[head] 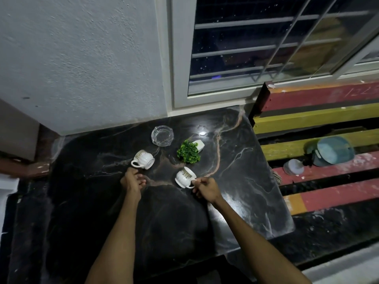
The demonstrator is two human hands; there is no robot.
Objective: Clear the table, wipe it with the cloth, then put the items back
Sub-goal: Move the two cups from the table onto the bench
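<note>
On the black marble table (pixel 235 181) stand two white cups. My right hand (pixel 206 188) pinches the handle of the nearer cup (pixel 184 177). My left hand (pixel 132 181) reaches the handle of the far-left cup (pixel 144 158), fingertips at the handle; whether it grips is unclear. A small green plant in a white pot (pixel 189 150) lies tipped behind the cups. A clear glass ashtray (pixel 162 135) sits near the wall. No cloth is in view.
A grey wall and a barred window rise behind the table. To the right are red and yellow planks (pixel 328 119) carrying a blue tub (pixel 334 150) and a small white lamp-like object (pixel 293 167). The table's right edge drops off beside them.
</note>
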